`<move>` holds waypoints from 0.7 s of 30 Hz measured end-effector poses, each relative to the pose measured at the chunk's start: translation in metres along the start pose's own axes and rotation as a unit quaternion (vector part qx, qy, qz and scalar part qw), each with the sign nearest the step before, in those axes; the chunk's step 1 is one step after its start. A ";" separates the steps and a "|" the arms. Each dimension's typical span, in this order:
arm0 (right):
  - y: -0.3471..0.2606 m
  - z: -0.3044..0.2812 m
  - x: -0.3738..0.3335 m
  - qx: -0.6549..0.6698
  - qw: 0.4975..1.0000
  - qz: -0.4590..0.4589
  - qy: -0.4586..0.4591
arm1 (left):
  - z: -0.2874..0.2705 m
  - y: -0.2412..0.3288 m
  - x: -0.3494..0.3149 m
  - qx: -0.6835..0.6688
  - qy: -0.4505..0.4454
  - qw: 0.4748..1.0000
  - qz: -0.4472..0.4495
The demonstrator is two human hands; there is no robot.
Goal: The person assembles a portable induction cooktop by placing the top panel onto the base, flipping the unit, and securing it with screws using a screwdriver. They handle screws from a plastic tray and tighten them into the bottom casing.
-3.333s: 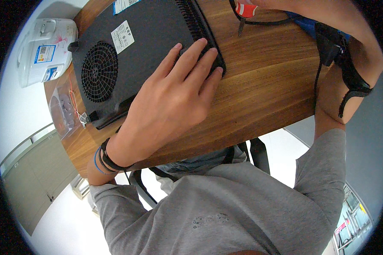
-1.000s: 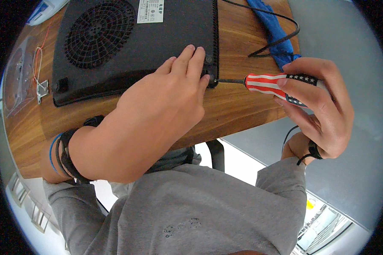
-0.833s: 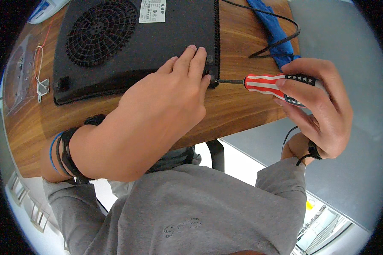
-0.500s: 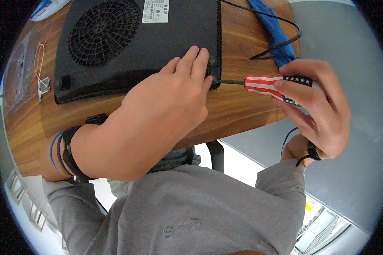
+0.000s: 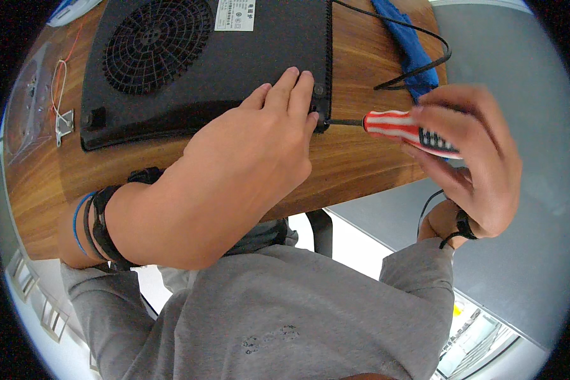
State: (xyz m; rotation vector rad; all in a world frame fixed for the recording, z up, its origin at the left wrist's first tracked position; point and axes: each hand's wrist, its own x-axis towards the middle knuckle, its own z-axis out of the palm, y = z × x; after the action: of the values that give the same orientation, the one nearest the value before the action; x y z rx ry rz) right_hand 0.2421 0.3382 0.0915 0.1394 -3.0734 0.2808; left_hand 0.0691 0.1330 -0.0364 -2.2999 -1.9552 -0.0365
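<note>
A black induction cooker [image 5: 259, 57] lies with its vented underside up on the wooden table. My left hand [image 5: 253, 142] rests over its near right corner, fingers stretched flat on the casing, holding nothing. Its thumb is beside the corner, near the screwdriver's tip. In my right hand [image 5: 478, 155] is a screwdriver [image 5: 386, 120] with a red-and-white striped handle and a dark starred end. The shaft points left, level, and its tip meets the cooker's right side at that corner. Any screw there is too small to make out. The right fingers are blurred and bent around the handle.
A black cable [image 5: 446, 50] loops from the cooker across a blue cloth [image 5: 408, 44] at the right. On the left lie a clear plastic bag [image 5: 31, 95] and a small metal bracket [image 5: 65, 123] with thin wires. A grey surface [image 5: 513, 266] extends beyond the table's right edge.
My right fingers have shifted around the handle, which has turned and tilts down slightly at its rear end. The left hand stays on the cooker's corner.
</note>
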 end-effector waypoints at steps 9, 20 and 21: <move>0.012 -0.009 0.004 0.027 0.999 0.013 -0.013 | 0.001 0.000 0.000 0.004 -0.004 1.000 0.004; -0.006 -0.015 0.024 -0.059 0.997 0.016 -0.044 | 0.002 -0.009 -0.002 0.027 -0.014 0.999 0.034; -0.002 -0.017 0.025 -0.041 0.997 0.005 -0.062 | 0.002 -0.010 -0.001 0.022 -0.013 0.999 0.037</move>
State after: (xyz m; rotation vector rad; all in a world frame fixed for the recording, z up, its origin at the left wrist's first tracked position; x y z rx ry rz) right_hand 0.2186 0.3372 0.1102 0.1436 -3.2030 0.1513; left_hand 0.0585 0.1334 -0.0381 -2.3527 -1.8620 0.0436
